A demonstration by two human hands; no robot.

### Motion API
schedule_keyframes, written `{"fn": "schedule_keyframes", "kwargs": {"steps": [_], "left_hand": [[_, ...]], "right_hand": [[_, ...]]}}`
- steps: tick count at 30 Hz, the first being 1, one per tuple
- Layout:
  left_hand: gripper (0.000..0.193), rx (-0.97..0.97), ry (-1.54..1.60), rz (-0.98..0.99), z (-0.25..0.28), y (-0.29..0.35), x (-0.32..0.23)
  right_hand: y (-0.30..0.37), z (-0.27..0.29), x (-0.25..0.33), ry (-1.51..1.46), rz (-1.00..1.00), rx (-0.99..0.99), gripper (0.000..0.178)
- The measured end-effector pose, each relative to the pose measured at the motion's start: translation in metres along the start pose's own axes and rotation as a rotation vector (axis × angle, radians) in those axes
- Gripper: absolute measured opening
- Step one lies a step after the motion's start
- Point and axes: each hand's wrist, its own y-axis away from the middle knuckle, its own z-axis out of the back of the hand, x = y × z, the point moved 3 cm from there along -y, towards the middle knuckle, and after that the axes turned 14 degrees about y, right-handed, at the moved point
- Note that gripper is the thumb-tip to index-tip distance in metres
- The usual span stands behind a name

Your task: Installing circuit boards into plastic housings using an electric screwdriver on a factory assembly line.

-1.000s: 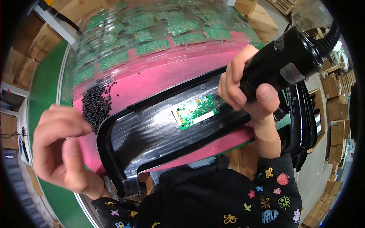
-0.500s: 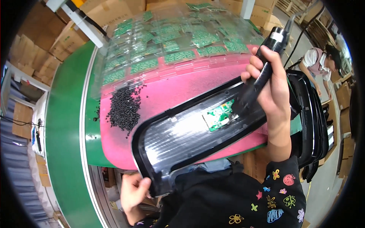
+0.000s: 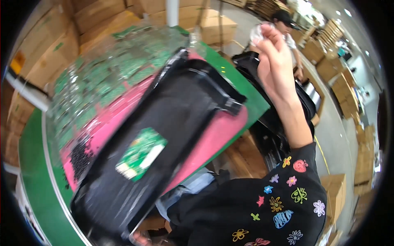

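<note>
While the tray [image 3: 174, 96] now slants from lower left to upper middle of the frame, the right hand [image 3: 274, 61], raised at the upper right, has parted from the black tool it gripped moments ago; its fingers are loosely bent, holding nothing I can see. The board [image 3: 141, 153] lies in the tray, left of centre, touched by neither hand, so I'd judge its work with that tool paused. Blurred left fingers [image 3: 142, 239] show at the bottom edge by the tray; whether they grip it, I can't tell. Boxes [image 3: 100, 14] at upper left bear green marks, but no lettering is legible.
</note>
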Motion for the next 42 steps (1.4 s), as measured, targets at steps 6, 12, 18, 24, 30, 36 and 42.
{"fn": "schedule_keyframes", "kwargs": {"steps": [6,12,18,24,30,36,42], "left_hand": [[0.047,-0.802,0.051,-0.306,0.011,-0.074,-0.064],[0.042,-0.656,0.460,-0.208,0.047,-0.097,-0.091],[0.056,-0.648,0.976,0.140,0.084,-0.123,-0.097],[0.033,-0.472,0.802,0.116,0.144,-0.159,-0.092],[0.056,-0.329,0.157,0.266,0.103,-0.173,-0.048],[0.052,0.423,-0.090,0.499,-0.131,-0.115,0.003],[0.008,0.555,-0.505,0.415,-0.127,-0.124,0.012]], "right_hand": [[-0.054,0.164,-0.119,1.179,0.110,0.003,0.041],[0.017,0.226,-0.238,1.738,-0.550,0.523,0.081],[0.046,0.242,-0.240,1.874,-0.250,0.490,0.022],[0.021,0.225,-0.162,1.623,0.121,0.265,0.019],[0.031,0.147,-0.050,1.341,0.595,0.598,0.025],[0.100,0.026,0.001,1.211,1.009,1.301,0.021],[0.112,-0.073,-0.003,0.690,1.009,1.679,0.029]]}}
